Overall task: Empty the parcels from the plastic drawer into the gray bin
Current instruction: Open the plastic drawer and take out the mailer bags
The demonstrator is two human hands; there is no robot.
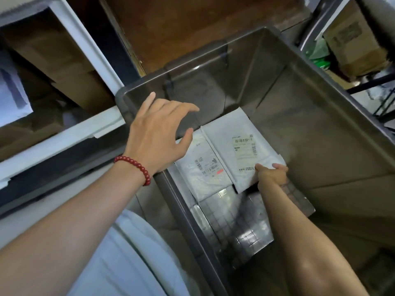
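Bin (320, 157): centre and right of frame, below you.
Left parcel (201, 167): on the Bin floor, centre frame.
Right parcel (230, 146): touching Left parcel's right side.
Your left hand (158, 133): over the Bin's left rim.
Your right hand (271, 174): inside the Bin, pinching Right parcel's lower corner.
Shelf (64, 137): left of frame, cartons (81, 88) inside.

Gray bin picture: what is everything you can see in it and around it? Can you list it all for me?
gray bin: one, gray, middle
right parcel: one, white, labelled, inside the bin
left parcel: one, white, labelled, beside it
gridded parcels: at least one, silvery, nearer in the bin
cardboard boxes: several, brown, left shelf and top right
shelf frame: one, white, left
green bag: one, green, top right
bracelet: one, red beads, left wrist
left grip: one, bare, open above the bin's left rim
right grip: one, bare, pinching the right parcel's near edge
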